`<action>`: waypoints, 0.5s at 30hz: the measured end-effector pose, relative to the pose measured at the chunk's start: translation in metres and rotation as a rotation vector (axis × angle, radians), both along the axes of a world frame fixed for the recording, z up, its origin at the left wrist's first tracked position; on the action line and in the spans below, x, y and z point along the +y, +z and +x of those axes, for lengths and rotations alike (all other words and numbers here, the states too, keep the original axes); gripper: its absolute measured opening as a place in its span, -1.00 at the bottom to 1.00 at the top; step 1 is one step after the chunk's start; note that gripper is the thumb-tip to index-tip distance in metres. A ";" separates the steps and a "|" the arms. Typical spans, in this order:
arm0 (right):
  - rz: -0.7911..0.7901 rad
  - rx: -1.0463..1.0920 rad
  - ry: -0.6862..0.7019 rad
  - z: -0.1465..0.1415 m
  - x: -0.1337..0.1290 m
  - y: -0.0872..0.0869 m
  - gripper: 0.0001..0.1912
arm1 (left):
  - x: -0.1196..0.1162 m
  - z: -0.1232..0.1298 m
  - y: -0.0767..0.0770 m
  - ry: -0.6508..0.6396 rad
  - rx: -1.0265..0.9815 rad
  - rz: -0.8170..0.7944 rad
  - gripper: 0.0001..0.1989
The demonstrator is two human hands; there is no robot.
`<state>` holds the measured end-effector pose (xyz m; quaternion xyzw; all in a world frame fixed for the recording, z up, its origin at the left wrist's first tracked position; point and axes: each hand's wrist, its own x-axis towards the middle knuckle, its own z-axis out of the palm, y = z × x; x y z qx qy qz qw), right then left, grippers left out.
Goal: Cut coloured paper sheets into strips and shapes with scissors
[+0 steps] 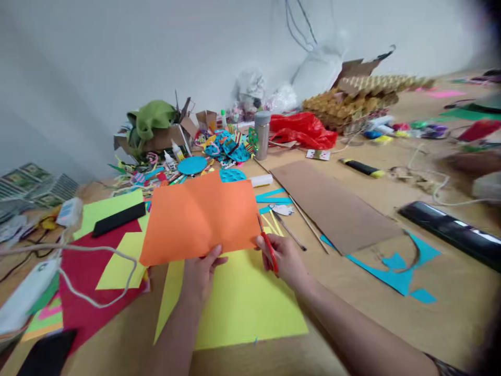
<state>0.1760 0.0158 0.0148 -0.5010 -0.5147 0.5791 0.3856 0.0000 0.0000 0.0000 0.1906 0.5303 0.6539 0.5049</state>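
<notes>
Pinching orange paper (199, 214) by its near edge, the left hand (199, 274) seemingly steadies it; right of that pinch, the right hand (287, 262) grasps red-handled scissors (270, 250).

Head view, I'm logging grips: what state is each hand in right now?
Left hand: closed on the lower edge of a rectangular orange paper sheet.
Right hand: holding red-handled scissors.

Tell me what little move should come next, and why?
Perhaps make one small snip at the right edge of the orange sheet with the red scissors. The left grip holds the sheet by its lower edge, and the right grip has the scissors pointing away beside that right edge. I can't tell whether they touch it.
</notes>
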 end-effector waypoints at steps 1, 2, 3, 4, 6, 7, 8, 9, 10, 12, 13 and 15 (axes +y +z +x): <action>-0.002 0.000 0.003 0.000 0.001 0.000 -0.57 | -0.001 0.000 0.001 0.000 0.001 0.001 -0.42; -0.004 0.000 0.006 0.001 0.001 0.000 -0.56 | -0.002 0.000 0.002 0.001 0.002 0.002 -0.43; -0.007 -0.001 0.009 0.001 0.002 -0.001 -0.56 | -0.003 0.001 0.003 0.003 0.002 0.003 -0.44; -0.011 -0.001 0.010 0.001 0.002 -0.001 -0.56 | -0.004 0.001 0.004 0.006 0.001 0.005 -0.44; -0.022 -0.002 0.014 0.002 0.002 -0.002 -0.56 | -0.004 0.002 0.005 0.020 -0.003 0.013 -0.44; -0.028 -0.003 0.013 0.003 0.002 -0.003 -0.56 | -0.005 0.002 0.005 0.025 -0.005 0.015 -0.44; -0.031 -0.003 0.012 0.003 0.002 -0.003 -0.56 | -0.005 0.003 0.005 0.026 -0.007 0.014 -0.44; -0.032 -0.003 0.011 0.003 0.002 -0.004 -0.57 | -0.005 0.003 0.005 0.026 -0.007 0.011 -0.45; -0.032 -0.002 0.011 0.003 0.002 -0.004 -0.57 | -0.005 0.003 0.005 0.025 -0.008 0.007 -0.46; -0.030 0.002 0.011 0.003 0.002 -0.003 -0.56 | -0.005 0.003 0.006 0.025 -0.010 0.007 -0.46; -0.029 0.004 0.013 0.003 0.002 -0.003 -0.56 | -0.005 0.003 0.006 0.024 -0.012 0.009 -0.46; -0.024 0.008 0.015 0.003 0.002 -0.002 -0.56 | -0.005 0.004 0.006 0.021 -0.014 0.013 -0.45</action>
